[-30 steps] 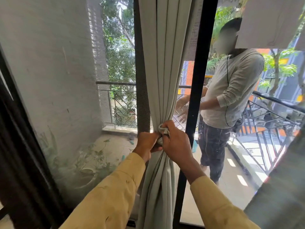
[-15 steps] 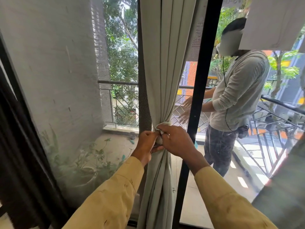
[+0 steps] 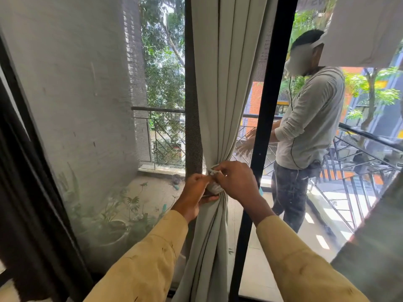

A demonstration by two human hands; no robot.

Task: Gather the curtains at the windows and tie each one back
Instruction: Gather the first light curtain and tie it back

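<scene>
A pale grey-green curtain (image 3: 220, 83) hangs gathered into a narrow bundle in front of the window's dark frame. A light fabric tie-back (image 3: 214, 186) wraps the bundle at its pinched waist. My left hand (image 3: 196, 189) grips the curtain and the tie-back from the left, thumb under the knot. My right hand (image 3: 236, 182) pinches the tie-back's end at the front of the bundle. Below the tie the folds fall loose to the floor.
A black vertical window post (image 3: 261, 127) stands just right of the curtain. A second dark curtain (image 3: 26, 192) hangs at the far left. Outside on the balcony a person in a grey shirt (image 3: 309, 118) stands by the railing (image 3: 370, 149); potted plants (image 3: 113, 214) sit lower left.
My right hand has lifted slightly and shifted its fingers onto the tie-back's upper end. The left hand stays on the bundle. The person outside turned a little.
</scene>
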